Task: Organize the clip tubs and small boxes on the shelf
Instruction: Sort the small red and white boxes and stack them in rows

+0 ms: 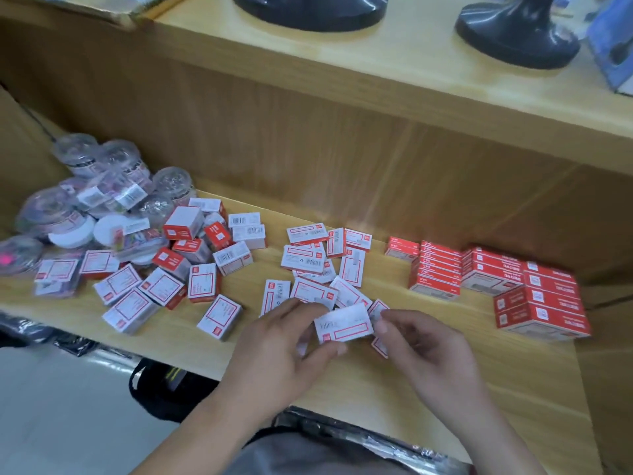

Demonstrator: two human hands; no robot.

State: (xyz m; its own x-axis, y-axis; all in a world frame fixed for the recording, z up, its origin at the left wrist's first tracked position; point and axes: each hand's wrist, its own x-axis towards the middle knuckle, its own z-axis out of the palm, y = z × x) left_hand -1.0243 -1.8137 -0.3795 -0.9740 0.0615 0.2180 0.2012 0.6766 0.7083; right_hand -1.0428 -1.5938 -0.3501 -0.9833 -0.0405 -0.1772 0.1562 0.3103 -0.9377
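Near the front edge of the pale wooden shelf [428,399], the left hand [274,354] and right hand [431,354] together hold a small white cardboard box with red border [343,323], fingers clamped on its ends. Beyond lie scattered white boxes [308,262]. Stacked red boxes [493,272] sit toward the right end, clear plastic clip tubs [99,186] piled at the left end.

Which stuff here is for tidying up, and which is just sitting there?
For the job: clear clip tubs, loose small boxes, stacked red boxes, box held by left hand and right hand.

Just there: black stands, black bag.
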